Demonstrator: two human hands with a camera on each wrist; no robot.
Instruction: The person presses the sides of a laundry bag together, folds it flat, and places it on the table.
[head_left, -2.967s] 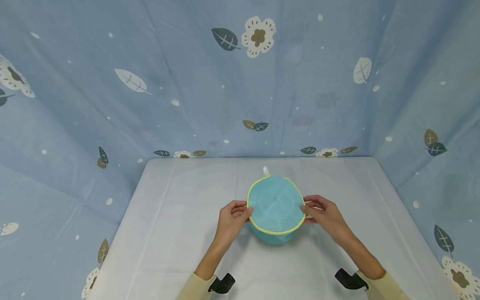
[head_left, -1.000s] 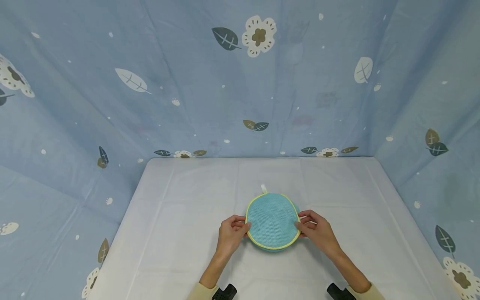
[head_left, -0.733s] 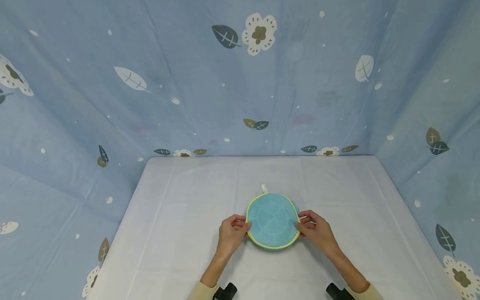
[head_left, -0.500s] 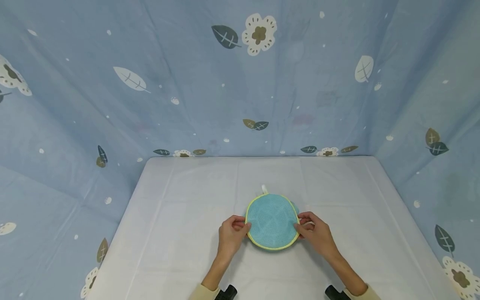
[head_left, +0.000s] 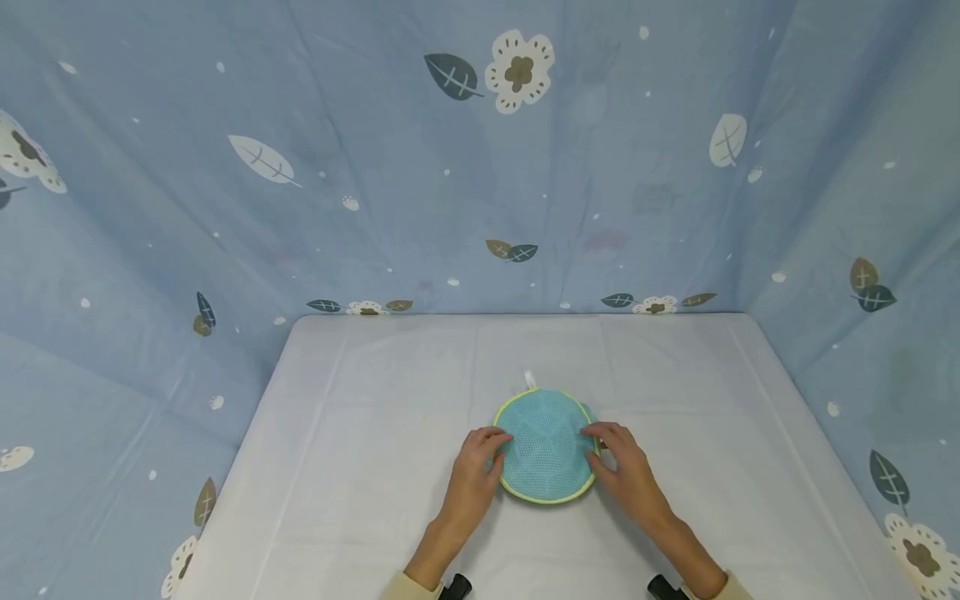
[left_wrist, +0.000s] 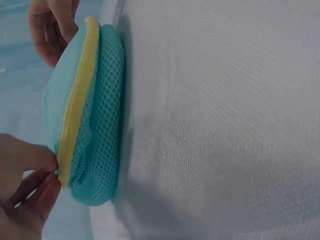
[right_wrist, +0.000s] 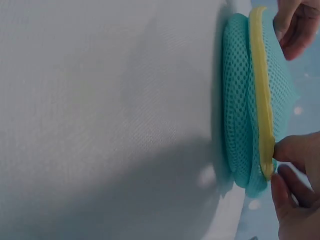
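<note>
A round turquoise mesh laundry bag [head_left: 546,450] with a yellow rim lies flattened on the white table, its white tag [head_left: 530,380] pointing away from me. At its left edge is my left hand [head_left: 471,479]; in the left wrist view its thumb and fingertips [left_wrist: 49,192] come together at the yellow rim. My right hand [head_left: 633,483] is at the right edge, fingertips touching the mesh top and rim. A gap shows between its thumb and fingers in the right wrist view. The bag's underside is hidden.
The white-covered table [head_left: 360,433] spreads around the bag. Blue curtains [head_left: 360,167] printed with leaves and flowers hang along the back and both sides. A dark wrist camera [head_left: 456,587] sits by the left cuff, another [head_left: 663,587] by the right.
The bag has come nearer to me and lower, now flattened on the table. Both hands, which pinched its sides, have shifted their fingers inward onto the top edge.
</note>
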